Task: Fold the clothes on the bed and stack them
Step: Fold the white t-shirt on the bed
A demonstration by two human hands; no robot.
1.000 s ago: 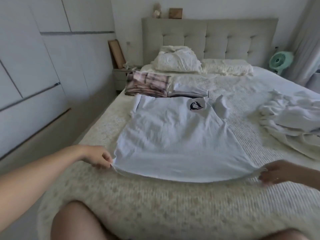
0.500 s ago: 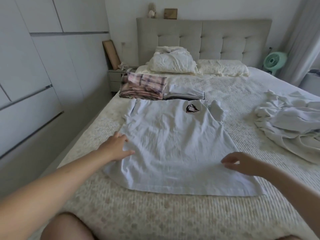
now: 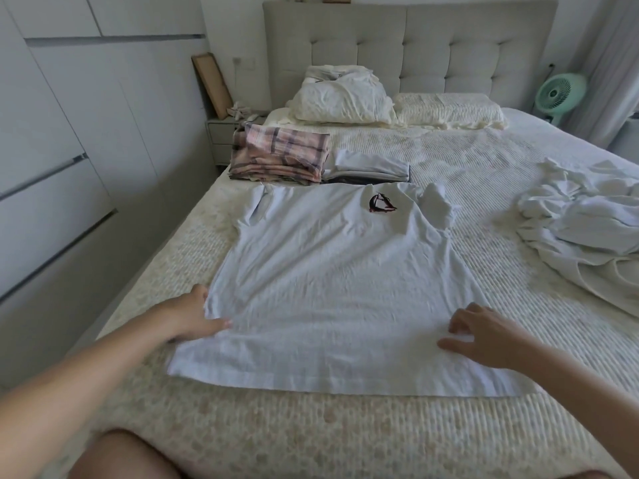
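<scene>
A white T-shirt (image 3: 332, 288) with a small dark logo lies flat on the bed (image 3: 311, 433), hem toward me. My left hand (image 3: 190, 316) is at the shirt's left side edge near the hem, thumb on top of the cloth and fingers tucked under the edge, pinching it. On the right part of the shirt near the hem rests my right hand (image 3: 484, 337), its bent fingers spread and fingertips touching the fabric. Beyond the collar lie a folded pink plaid pile (image 3: 280, 157) and a folded white pile (image 3: 370, 167).
A heap of unfolded white clothes (image 3: 584, 229) lies on the bed's right side. Pillows (image 3: 345, 98) sit against the grey headboard. White wardrobe doors (image 3: 69, 150) line the left wall, with a nightstand (image 3: 221, 140) and a green fan (image 3: 560, 95) at the bed's far corners.
Both hands let go of the hem corners, moved up onto the shirt, then slid back toward the hem. The left hand now pinches the left edge; the shirt lies flatter.
</scene>
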